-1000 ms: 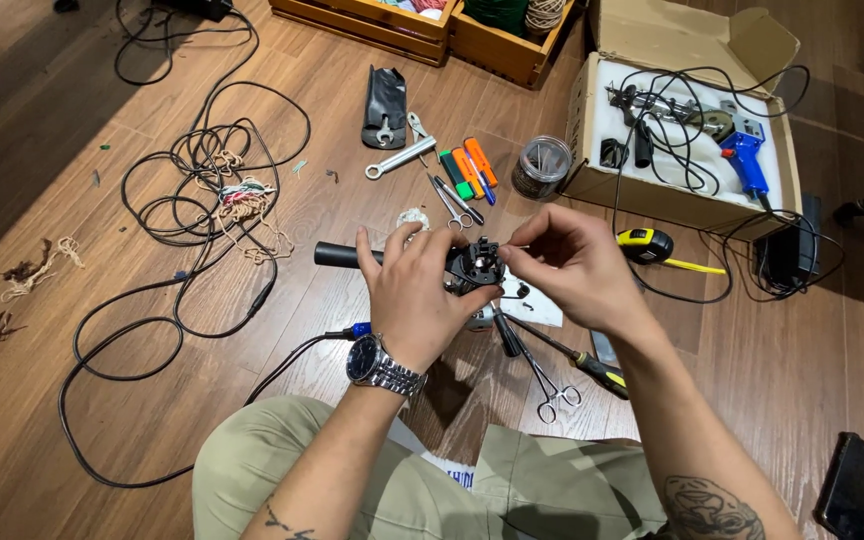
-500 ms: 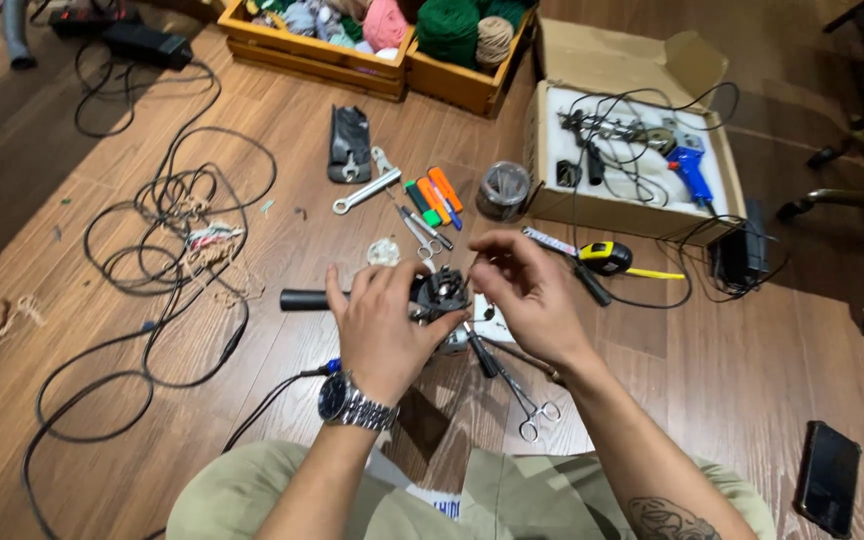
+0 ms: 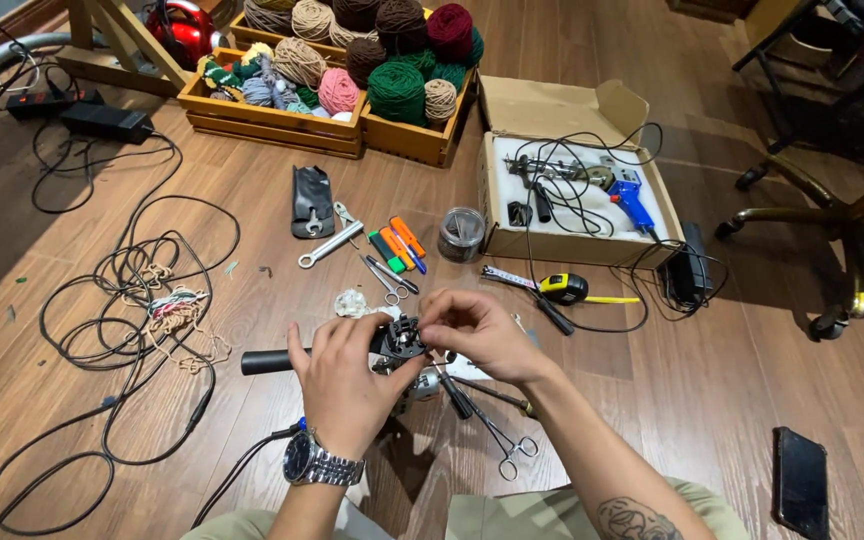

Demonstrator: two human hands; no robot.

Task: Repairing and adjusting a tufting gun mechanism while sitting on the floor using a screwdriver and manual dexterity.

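Left hand [image 3: 340,385]: closed round the body of a black power tool [image 3: 392,350] with a side handle [image 3: 267,361], holding it just above the wooden floor [image 3: 712,400].
Right hand [image 3: 479,333]: fingertips pinched on the tool's round head.
Change: over the last second the view has tipped up; both hands keep the same hold, so the fiddling at the head goes on.
Nearby: forceps [image 3: 505,452] below the right hand; tape measure [image 3: 564,288], cardboard box [image 3: 572,190], yarn crates [image 3: 352,110] beyond.
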